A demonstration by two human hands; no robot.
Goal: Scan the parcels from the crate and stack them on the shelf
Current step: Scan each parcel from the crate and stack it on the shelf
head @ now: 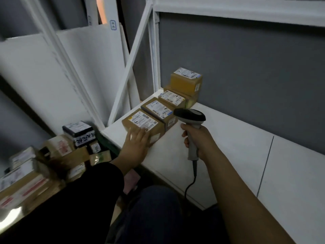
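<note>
Parcel (143, 125) sits frame-centre at the shelf (228, 147) front, ending a row (173, 99). The left hand (136, 140) rests flat on it; the right hand (196, 137) grips the scanner (190, 115). A crooked push could skew the row or tip it off the edge.

Likely a parcel storeroom, white metal shelving (228, 138), labelled cardboard parcels (143, 123), handheld barcode scanner (190, 118)

Centre frame, on the shelf (228, 138), 4 brown boxes: nearest parcel (140, 124), second parcel (159, 109), third parcel (172, 98), farthest parcel (186, 80). Scanner (190, 117): 1. Hands: 2, left hand (137, 141) and right hand (195, 136). Lower left: parcel heap (52, 155), too blurred to count.
</note>
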